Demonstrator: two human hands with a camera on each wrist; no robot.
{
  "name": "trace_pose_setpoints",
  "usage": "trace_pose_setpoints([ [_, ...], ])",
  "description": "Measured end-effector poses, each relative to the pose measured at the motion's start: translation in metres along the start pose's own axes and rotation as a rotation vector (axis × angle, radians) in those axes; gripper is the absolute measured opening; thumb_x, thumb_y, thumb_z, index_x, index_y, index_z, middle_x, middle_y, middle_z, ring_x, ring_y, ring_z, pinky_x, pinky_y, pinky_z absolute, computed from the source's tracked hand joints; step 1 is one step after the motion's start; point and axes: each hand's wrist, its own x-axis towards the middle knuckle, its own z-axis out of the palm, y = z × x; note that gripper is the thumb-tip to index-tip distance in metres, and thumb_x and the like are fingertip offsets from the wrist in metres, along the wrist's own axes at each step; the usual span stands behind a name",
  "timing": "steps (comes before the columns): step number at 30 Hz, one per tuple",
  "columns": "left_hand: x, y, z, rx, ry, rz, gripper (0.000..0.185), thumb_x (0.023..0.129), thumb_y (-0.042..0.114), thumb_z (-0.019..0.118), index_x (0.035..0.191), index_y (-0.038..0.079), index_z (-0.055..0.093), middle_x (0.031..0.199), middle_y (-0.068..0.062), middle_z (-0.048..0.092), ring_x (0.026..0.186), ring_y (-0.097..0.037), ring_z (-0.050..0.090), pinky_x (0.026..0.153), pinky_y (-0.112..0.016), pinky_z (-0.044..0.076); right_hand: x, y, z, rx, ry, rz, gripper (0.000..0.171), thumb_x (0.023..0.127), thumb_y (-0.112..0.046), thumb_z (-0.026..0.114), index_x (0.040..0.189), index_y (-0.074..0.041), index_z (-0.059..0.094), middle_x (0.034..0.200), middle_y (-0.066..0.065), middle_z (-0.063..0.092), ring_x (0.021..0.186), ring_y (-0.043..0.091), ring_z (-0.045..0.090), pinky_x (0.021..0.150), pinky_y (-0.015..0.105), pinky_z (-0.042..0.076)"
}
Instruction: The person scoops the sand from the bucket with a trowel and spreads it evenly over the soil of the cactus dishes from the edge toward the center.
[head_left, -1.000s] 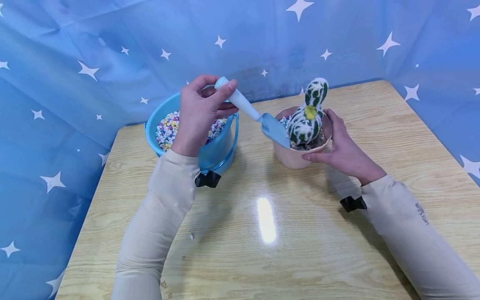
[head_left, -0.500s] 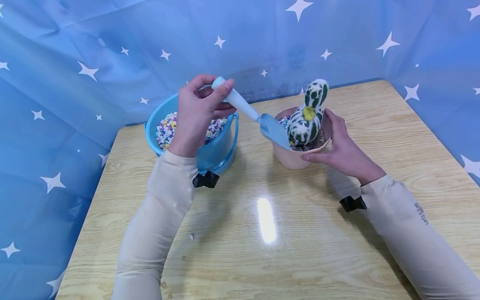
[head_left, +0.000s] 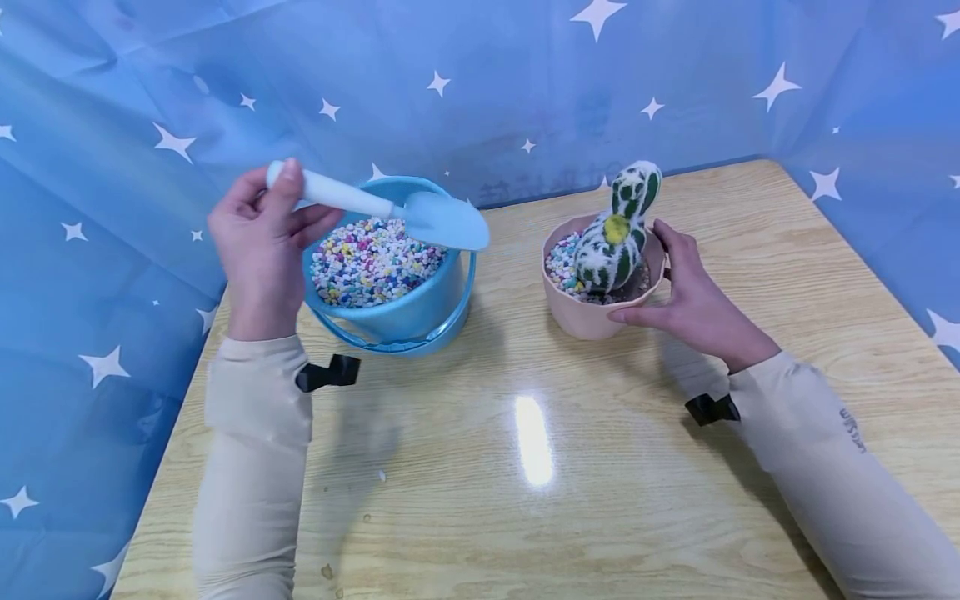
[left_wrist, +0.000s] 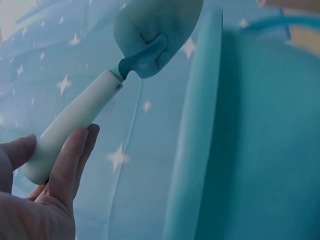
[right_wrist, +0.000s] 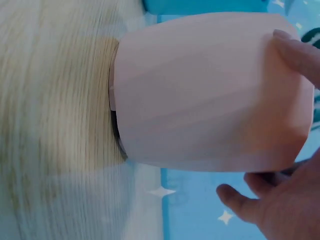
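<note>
The left hand (head_left: pixel 258 242) grips a trowel (head_left: pixel 390 212) (blade over the pebble bucket (head_left: pixel 390 279)); the right hand (head_left: pixel 693 304) cups the pink pot (head_left: pixel 592 312) near the table's far edge.

On the tabletop (head_left: pixel 540 467) the bucket (head_left: pixel 405 312) stands to the left and the pot (head_left: pixel 592 317) to the right, apart — both toward the far edge, before the curtain (head_left: pixel 480 75). Pebbles (head_left: pixel 367 262) fill the bucket; the cactus (head_left: pixel 617 233) stands in the pot. The trowel (head_left: pixel 420 215) hangs above the bucket.
</note>
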Motion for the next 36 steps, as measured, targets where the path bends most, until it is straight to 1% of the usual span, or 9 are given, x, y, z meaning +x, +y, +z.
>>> trace_pose_setpoints([
  [2,0.002,0.005,-0.012,0.011,0.03,0.024,0.034,0.085,0.01,0.078,0.105,-0.013,0.063,0.088,-0.024,0.063,0.068,-0.033,0.071,0.076,-0.047,0.058,0.0,0.0,0.0,-0.005,-0.001,-0.001,0.123,0.077,-0.026,0.087,0.158,-0.019,-0.005,0.158,0.012,0.0,0.145,0.032,0.004,0.115,0.064,0.012],
  [7,0.008,0.015,-0.035,0.053,0.099,0.047,0.037,0.081,0.008,0.081,0.105,-0.014,0.062,0.085,-0.023,0.062,0.067,-0.033,0.071,0.073,-0.047,0.059,0.0,0.001,-0.001,0.062,-0.028,-0.014,0.121,0.079,-0.017,0.086,0.157,-0.024,-0.006,0.161,0.007,-0.003,0.147,0.027,0.0,0.117,0.062,0.008],
  [9,0.011,0.018,-0.042,0.072,0.124,0.054,0.037,0.08,0.007,0.082,0.105,-0.013,0.063,0.085,-0.023,0.064,0.066,-0.032,0.071,0.071,-0.046,0.059,0.001,0.001,-0.001,0.076,-0.021,-0.019,0.121,0.078,-0.015,0.087,0.158,-0.025,-0.003,0.16,0.008,0.001,0.146,0.029,0.004,0.117,0.062,0.009],
  [13,0.015,0.024,-0.051,0.118,0.155,0.07,0.037,0.079,0.005,0.083,0.105,-0.013,0.064,0.08,-0.022,0.064,0.066,-0.031,0.071,0.069,-0.045,0.058,0.0,0.002,0.001,0.041,0.01,-0.019,0.122,0.074,-0.018,0.09,0.158,-0.022,0.001,0.156,0.012,0.005,0.143,0.035,0.009,0.116,0.061,0.012],
  [18,0.018,0.038,-0.053,0.232,0.143,0.11,0.037,0.077,0.006,0.084,0.106,-0.012,0.067,0.08,-0.021,0.063,0.07,-0.03,0.072,0.068,-0.041,0.06,-0.001,0.001,0.001,0.031,-0.002,-0.026,0.122,0.077,-0.02,0.088,0.158,-0.024,-0.003,0.159,0.01,0.001,0.145,0.033,0.005,0.117,0.06,0.01],
  [24,0.023,0.06,-0.047,0.367,0.121,0.166,0.03,0.079,0.003,0.082,0.104,-0.009,0.07,0.088,-0.022,0.068,0.069,-0.026,0.07,0.062,-0.033,0.062,0.0,0.001,0.0,0.009,0.006,-0.053,0.12,0.076,-0.019,0.088,0.158,-0.023,0.001,0.156,0.013,0.008,0.143,0.036,0.01,0.116,0.061,0.011],
  [26,0.024,0.068,-0.045,0.416,0.113,0.154,0.03,0.079,0.003,0.082,0.105,-0.008,0.071,0.089,-0.02,0.069,0.068,-0.025,0.07,0.061,-0.031,0.061,0.0,0.001,0.0,-0.015,0.013,-0.047,0.121,0.075,-0.021,0.089,0.158,-0.021,0.002,0.154,0.014,0.009,0.142,0.036,0.011,0.115,0.063,0.012],
  [31,0.026,0.08,-0.044,0.534,0.073,0.108,0.028,0.08,0.006,0.082,0.104,-0.004,0.073,0.083,-0.014,0.069,0.062,-0.02,0.069,0.06,-0.028,0.06,0.0,-0.002,0.001,-0.023,0.011,-0.024,0.121,0.075,-0.023,0.089,0.158,-0.02,0.001,0.153,0.014,0.008,0.141,0.037,0.012,0.114,0.065,0.013],
  [36,0.024,0.074,-0.055,0.533,0.022,0.04,0.027,0.08,0.006,0.082,0.103,-0.005,0.073,0.079,-0.013,0.068,0.061,-0.021,0.069,0.059,-0.032,0.06,0.0,-0.003,0.0,-0.032,0.008,-0.004,0.122,0.075,-0.026,0.089,0.158,-0.02,0.0,0.155,0.014,0.007,0.142,0.038,0.011,0.114,0.065,0.014],
])
